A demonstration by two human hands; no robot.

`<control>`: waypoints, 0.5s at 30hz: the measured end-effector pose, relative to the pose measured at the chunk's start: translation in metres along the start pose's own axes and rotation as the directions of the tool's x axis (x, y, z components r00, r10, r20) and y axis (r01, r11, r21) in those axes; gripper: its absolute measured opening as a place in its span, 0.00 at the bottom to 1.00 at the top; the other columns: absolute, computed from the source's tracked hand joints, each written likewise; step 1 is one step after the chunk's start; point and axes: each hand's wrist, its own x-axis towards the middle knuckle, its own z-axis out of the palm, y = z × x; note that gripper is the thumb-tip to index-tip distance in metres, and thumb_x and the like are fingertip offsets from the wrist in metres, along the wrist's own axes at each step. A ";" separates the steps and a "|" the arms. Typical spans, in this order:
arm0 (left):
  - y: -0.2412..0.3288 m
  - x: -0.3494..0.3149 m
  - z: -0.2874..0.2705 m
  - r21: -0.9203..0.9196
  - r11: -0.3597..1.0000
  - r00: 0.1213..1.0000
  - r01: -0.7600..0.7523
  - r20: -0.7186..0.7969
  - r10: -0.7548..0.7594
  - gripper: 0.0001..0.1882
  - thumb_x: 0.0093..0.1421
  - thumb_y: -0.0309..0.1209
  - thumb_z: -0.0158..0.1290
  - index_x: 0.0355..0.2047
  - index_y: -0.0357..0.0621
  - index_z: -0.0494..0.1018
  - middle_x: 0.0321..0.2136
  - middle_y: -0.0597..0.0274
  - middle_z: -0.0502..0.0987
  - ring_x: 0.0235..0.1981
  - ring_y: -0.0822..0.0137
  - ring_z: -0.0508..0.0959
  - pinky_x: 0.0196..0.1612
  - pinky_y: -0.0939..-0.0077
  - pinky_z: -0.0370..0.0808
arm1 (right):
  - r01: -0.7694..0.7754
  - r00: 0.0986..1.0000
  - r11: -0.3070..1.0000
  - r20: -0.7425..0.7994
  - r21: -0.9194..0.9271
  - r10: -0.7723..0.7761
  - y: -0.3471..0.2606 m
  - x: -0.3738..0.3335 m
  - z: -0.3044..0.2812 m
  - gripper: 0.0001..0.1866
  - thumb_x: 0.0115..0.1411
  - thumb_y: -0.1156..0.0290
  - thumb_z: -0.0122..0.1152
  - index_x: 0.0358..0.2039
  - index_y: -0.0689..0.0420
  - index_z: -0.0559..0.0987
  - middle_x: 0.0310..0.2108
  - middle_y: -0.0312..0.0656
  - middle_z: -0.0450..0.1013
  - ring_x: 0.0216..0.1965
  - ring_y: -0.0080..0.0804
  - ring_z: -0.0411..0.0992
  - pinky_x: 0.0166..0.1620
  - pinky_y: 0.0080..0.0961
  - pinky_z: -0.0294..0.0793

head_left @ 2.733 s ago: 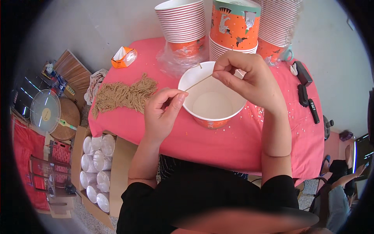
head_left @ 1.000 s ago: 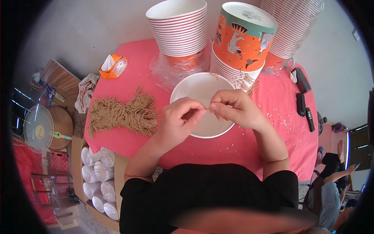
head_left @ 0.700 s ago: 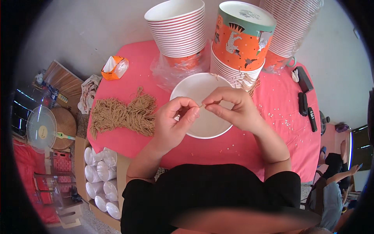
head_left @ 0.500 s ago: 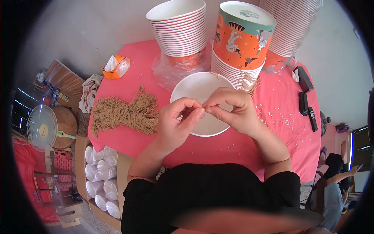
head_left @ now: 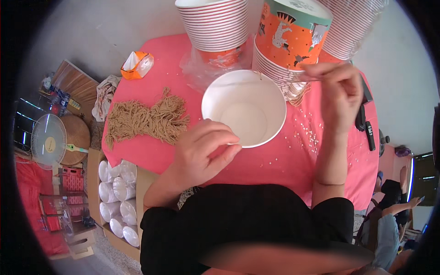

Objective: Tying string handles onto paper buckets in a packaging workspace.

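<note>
A white paper bucket (head_left: 243,121) stands tilted toward me in front of my chest, its inside showing. My left hand (head_left: 204,149) is at its near left rim, thumb and forefinger closed together at the tips; whatever lies between them is too small to make out. My right hand (head_left: 339,94) is raised to the right of the bucket, beside the stacked buckets. Motion smears its fingers, so their grip is unclear. A faint pale streak crosses the bucket's far side toward it. Left of the bucket lies a bundle of tan string (head_left: 149,120).
An orange patterned bucket (head_left: 293,34) sits upside down on a stack behind, with loose string loops (head_left: 300,95). More stacks (head_left: 215,27) stand at the back. White bits (head_left: 307,135) dot the pink tablecloth (head_left: 247,172). A box of clear-wrapped cups (head_left: 117,197) is at lower left.
My hands were pinched together over the bucket and have parted. The right has swung up and right; the left has dropped slightly toward me. The view has shifted a little.
</note>
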 end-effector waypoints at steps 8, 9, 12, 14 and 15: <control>-0.006 -0.017 0.018 0.250 0.968 0.994 0.014 0.103 -0.041 0.10 0.48 0.25 0.63 0.32 0.43 0.77 0.30 0.65 0.76 0.29 0.65 0.76 0.28 0.73 0.74 | -0.162 0.897 0.896 0.316 -0.414 0.308 -0.010 -0.014 0.010 0.03 0.52 0.82 0.53 0.28 0.62 0.71 0.20 0.36 0.68 0.22 0.20 0.67 0.28 0.19 0.69; -0.007 -0.020 0.018 0.257 0.966 0.994 0.023 0.095 -0.049 0.10 0.48 0.25 0.63 0.32 0.43 0.77 0.30 0.65 0.76 0.29 0.65 0.76 0.28 0.73 0.74 | -0.182 0.812 0.838 0.402 -0.514 0.423 -0.007 -0.014 0.018 0.04 0.50 0.83 0.53 0.28 0.61 0.71 0.19 0.37 0.67 0.22 0.22 0.68 0.27 0.19 0.69; -0.012 -0.020 0.020 0.316 0.949 0.995 -0.013 0.102 -0.020 0.10 0.47 0.26 0.63 0.32 0.45 0.77 0.30 0.65 0.74 0.29 0.64 0.75 0.28 0.73 0.74 | -0.017 0.773 0.835 0.522 -0.550 0.359 0.015 -0.027 0.028 0.06 0.48 0.82 0.58 0.28 0.61 0.72 0.22 0.40 0.69 0.22 0.30 0.70 0.25 0.26 0.68; -0.015 -0.019 0.016 0.380 0.925 0.990 0.026 0.117 -0.076 0.10 0.47 0.25 0.63 0.32 0.45 0.77 0.31 0.65 0.73 0.32 0.64 0.75 0.31 0.72 0.74 | 0.138 0.750 0.806 0.592 -0.576 0.294 0.017 -0.028 0.035 0.07 0.46 0.82 0.59 0.28 0.60 0.73 0.20 0.44 0.70 0.23 0.41 0.73 0.26 0.31 0.70; -0.020 -0.021 0.015 0.394 0.919 0.994 0.023 0.088 -0.063 0.10 0.48 0.25 0.62 0.33 0.44 0.77 0.34 0.64 0.73 0.32 0.63 0.75 0.33 0.70 0.74 | 0.145 0.745 0.813 0.603 -0.564 0.285 0.018 -0.029 0.039 0.07 0.46 0.82 0.59 0.28 0.60 0.73 0.20 0.44 0.70 0.23 0.41 0.73 0.26 0.31 0.70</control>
